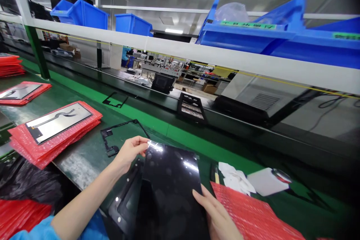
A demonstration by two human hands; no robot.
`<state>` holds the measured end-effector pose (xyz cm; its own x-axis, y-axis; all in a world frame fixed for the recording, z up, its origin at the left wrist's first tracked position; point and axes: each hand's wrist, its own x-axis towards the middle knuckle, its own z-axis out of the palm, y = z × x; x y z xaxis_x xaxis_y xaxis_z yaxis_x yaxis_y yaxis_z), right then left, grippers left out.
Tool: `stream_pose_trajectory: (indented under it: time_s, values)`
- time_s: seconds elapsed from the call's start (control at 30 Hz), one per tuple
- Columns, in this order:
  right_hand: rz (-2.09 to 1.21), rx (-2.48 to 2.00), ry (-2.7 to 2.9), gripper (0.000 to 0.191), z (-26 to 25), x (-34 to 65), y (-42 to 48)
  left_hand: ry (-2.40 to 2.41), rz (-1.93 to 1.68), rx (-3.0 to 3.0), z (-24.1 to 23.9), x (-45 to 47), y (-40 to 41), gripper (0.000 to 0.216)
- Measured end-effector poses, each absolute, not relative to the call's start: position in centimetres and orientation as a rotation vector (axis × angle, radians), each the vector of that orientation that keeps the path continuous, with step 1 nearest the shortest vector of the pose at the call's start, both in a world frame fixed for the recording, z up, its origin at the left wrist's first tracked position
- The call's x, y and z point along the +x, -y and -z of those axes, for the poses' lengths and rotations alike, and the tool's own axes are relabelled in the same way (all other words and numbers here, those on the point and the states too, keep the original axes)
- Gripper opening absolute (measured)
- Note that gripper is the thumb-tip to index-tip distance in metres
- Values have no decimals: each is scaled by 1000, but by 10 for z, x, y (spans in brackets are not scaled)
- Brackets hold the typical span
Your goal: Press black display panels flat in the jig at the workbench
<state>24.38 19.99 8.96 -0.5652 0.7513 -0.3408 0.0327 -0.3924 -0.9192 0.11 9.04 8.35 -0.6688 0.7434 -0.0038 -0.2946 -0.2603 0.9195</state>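
Green rectangular strip labels (pixel 247 25) along the blue plastic bins' (pixel 239 39) front edges bore dark, unreadable characters.

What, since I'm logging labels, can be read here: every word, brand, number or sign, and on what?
No text can be read for certain.
Green label on a blue bin: characters, too blurred to read.
Green label at the right edge, on blue plastic: blurred, cut off.
Held panel: no text shows.

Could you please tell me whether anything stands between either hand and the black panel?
Nothing visible does: the left hand pinches the black panel at its upper left corner, and the right hand holds its right edge, with no other object seen between.
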Motion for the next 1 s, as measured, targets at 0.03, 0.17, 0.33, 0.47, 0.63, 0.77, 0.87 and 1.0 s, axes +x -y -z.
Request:
stream_pose_trajectory:
  time_s: [0.03,0.17,0.33,0.47,0.63,0.77,0.87,1.0]
  values:
    - [-2036,-1052,1363,42,-89,242,-202,-1293,-1978,565,-83,-2,-91,25]
    - [-2022,-971,1269,39,-86,223,-210,-1194,-1985,449,-78,-15,-93,28]
    - [-1895,-787,1077,38,-82,183,-222,-1086,-2042,241,-56,-9,-83,26]
    - [-1814,-671,1012,42,-80,163,-228,-1066,-2100,208,-41,27,-67,22]
    - [-1716,-605,969,40,-81,160,-226,-1087,-1985,379,-54,67,-57,37]
    - [-1665,-572,978,38,-85,163,-220,-1099,-1945,455,-65,77,-60,42]
    - [-1638,-541,1001,42,-88,165,-215,-1104,-1948,457,-62,78,-64,43]
    - [-1615,-547,1038,51,-89,167,-212,-1114,-1956,448,-55,79,-69,42]
